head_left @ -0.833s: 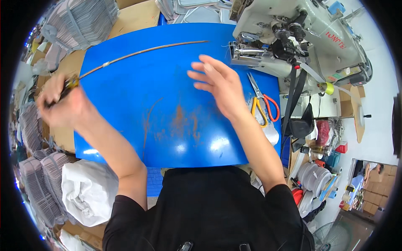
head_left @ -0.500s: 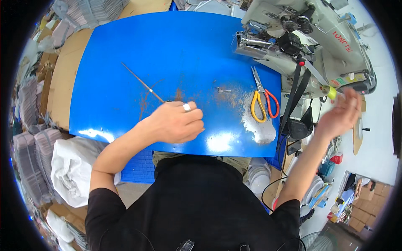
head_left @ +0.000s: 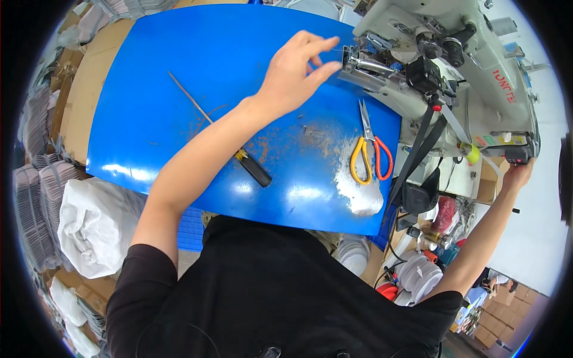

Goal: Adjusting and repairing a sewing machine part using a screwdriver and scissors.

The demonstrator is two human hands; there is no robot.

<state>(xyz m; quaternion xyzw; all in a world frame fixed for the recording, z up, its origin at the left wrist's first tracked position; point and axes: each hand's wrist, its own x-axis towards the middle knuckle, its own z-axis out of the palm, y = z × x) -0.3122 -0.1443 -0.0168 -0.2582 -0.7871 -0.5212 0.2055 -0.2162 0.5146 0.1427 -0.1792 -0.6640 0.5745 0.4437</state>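
My left hand [head_left: 292, 74] reaches over the blue table to the front end of a sewing machine [head_left: 376, 65]. Its thumb and forefinger are spread beside the metal arm tip, and a fine line, perhaps thread, shows between them. My right hand [head_left: 518, 174] is raised at the machine's far right, against the underside of a black box [head_left: 518, 156]; its fingers are mostly hidden. A long screwdriver [head_left: 253, 169] with a black and yellow handle lies on the table beneath my left forearm. Scissors [head_left: 370, 143] with one yellow and one red handle lie near the machine.
Brown dust and a worn pale patch [head_left: 361, 200] mark the blue table [head_left: 179, 36]. Black straps [head_left: 418, 143] hang from the machine. A white sack [head_left: 95, 227] and stacked bundles [head_left: 36, 209] stand at the left. White reels [head_left: 418, 274] sit low at the right.
My left hand has let go of the screwdriver and moved up and right to the machine's arm tip. My right hand has moved right and slightly down to the black box.
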